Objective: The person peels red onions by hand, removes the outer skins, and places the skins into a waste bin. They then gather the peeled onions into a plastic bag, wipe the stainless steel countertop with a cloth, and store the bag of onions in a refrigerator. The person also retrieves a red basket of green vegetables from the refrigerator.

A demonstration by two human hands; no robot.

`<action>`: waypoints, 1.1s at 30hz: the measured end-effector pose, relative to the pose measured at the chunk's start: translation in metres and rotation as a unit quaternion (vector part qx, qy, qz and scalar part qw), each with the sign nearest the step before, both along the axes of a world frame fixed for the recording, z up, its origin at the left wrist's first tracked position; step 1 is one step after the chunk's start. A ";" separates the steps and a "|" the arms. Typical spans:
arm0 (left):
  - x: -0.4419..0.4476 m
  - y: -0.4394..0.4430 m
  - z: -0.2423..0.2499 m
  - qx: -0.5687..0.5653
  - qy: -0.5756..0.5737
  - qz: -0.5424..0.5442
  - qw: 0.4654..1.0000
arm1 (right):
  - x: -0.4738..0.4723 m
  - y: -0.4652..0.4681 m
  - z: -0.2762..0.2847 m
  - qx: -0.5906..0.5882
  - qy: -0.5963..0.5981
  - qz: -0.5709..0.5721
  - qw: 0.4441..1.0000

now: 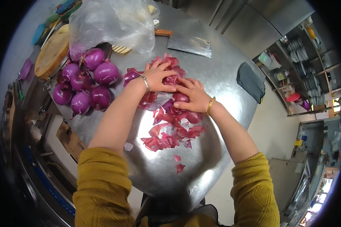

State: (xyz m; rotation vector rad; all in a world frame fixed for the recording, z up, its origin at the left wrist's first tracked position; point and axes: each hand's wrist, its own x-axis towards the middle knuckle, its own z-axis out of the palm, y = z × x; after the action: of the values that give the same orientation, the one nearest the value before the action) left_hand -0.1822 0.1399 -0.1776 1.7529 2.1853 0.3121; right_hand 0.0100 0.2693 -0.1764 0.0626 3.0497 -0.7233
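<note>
My left hand [157, 78] lies palm down, fingers spread, on a heap of red onion skins [173, 61]. Close beside it, my right hand [196, 96] rests over the same heap with its thumb and fingers apart. A rounded purple piece [181, 97] shows between them; whether it is a whole onion or skin is unclear. Under the hands, part of a clear plastic bag [160, 100] is visible. More loose skins [164, 139] trail toward me on the stainless steel table [147, 176]. Left of my left wrist sits a cluster of whole red onions [81, 81].
A cleaver [190, 46] with a wooden handle lies beyond the heap. Beside it, a translucent plastic bag [110, 25] partly covers a yellowish slotted piece [121, 49]. A round wooden board [52, 54] stands far left. A dark folded cloth [250, 81] hangs at the table's right edge.
</note>
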 end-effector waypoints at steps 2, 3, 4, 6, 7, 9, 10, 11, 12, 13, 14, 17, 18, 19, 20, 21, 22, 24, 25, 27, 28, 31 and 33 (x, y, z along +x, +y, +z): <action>0.001 -0.015 0.003 -0.010 -0.068 -0.038 0.997 | 0.021 -0.002 0.010 0.002 -0.024 0.005 1.000; -0.001 -0.026 0.005 -0.021 -0.096 -0.053 0.994 | 0.033 -0.002 0.015 -0.002 -0.012 0.018 1.000; 0.000 -0.041 0.006 -0.020 -0.105 -0.072 0.992 | 0.044 -0.003 0.018 0.021 -0.045 0.020 0.999; 0.014 -0.079 0.009 0.000 -0.122 -0.071 0.990 | 0.071 -0.011 0.022 0.025 -0.021 -0.001 0.999; 0.025 -0.093 0.010 -0.008 -0.123 -0.075 0.990 | 0.084 -0.018 0.023 0.032 -0.021 -0.015 0.999; 0.061 -0.124 0.013 0.050 -0.089 -0.058 0.993 | 0.104 -0.035 0.023 0.038 -0.002 -0.068 0.997; 0.081 -0.134 0.013 0.032 -0.067 -0.033 0.997 | 0.111 -0.048 0.020 0.041 0.014 -0.096 0.994; 0.102 -0.142 0.013 0.041 -0.034 -0.016 0.998 | 0.116 -0.061 0.017 0.052 0.010 -0.128 0.990; 0.120 -0.144 0.011 -0.005 -0.017 0.007 1.000 | 0.120 -0.074 0.014 0.048 0.025 -0.160 0.986; 0.135 -0.144 0.009 -0.003 -0.026 0.025 0.999 | 0.123 -0.086 0.010 0.056 0.037 -0.185 0.980; 0.144 -0.141 0.005 0.039 -0.031 0.044 0.998 | 0.121 -0.098 0.005 0.048 0.077 -0.214 0.973; 0.164 -0.126 -0.006 0.131 -0.058 0.072 0.987 | 0.110 -0.123 -0.010 0.024 0.147 -0.285 0.947; 0.168 -0.118 -0.012 0.165 -0.111 0.074 0.977 | 0.103 -0.130 -0.015 -0.003 0.169 -0.292 0.941; 0.173 -0.110 -0.017 0.210 -0.148 0.074 0.964 | 0.095 -0.136 -0.020 -0.026 0.189 -0.298 0.935; 0.180 -0.103 -0.021 0.239 -0.195 0.100 0.946 | 0.085 -0.141 -0.023 -0.068 0.233 -0.304 0.921; 0.185 -0.101 -0.024 0.266 -0.298 0.127 0.908 | 0.076 -0.143 -0.026 -0.121 0.283 -0.314 0.898; 0.189 -0.095 -0.027 0.307 -0.404 0.158 0.847 | 0.071 -0.148 -0.027 -0.210 0.288 -0.338 0.871; 0.196 -0.087 -0.029 0.425 -0.431 0.159 0.780 | 0.058 -0.152 -0.026 -0.414 0.293 -0.365 0.781; 0.195 -0.084 -0.029 0.385 -0.309 0.252 0.832 | 0.054 -0.153 -0.023 -0.545 0.276 -0.367 0.701; 0.203 -0.083 -0.022 0.282 -0.527 0.410 0.689 | 0.064 -0.153 -0.011 -0.576 0.266 -0.330 0.699; 0.210 -0.087 -0.016 0.291 -0.467 0.374 0.747 | 0.070 -0.154 -0.003 -0.525 0.291 -0.311 0.737; 0.239 -0.097 0.009 0.376 -0.501 0.321 0.711 | 0.109 -0.157 0.029 -0.430 0.387 -0.292 0.762; 0.271 -0.093 0.025 0.439 -0.546 0.310 0.642 | 0.140 -0.163 0.054 -0.510 0.366 -0.317 0.711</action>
State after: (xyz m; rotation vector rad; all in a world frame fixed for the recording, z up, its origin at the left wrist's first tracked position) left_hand 0.0890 0.0470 -0.1527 0.4643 1.5115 2.1915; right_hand 0.1502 0.1060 -0.1226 1.0402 2.5045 -2.9418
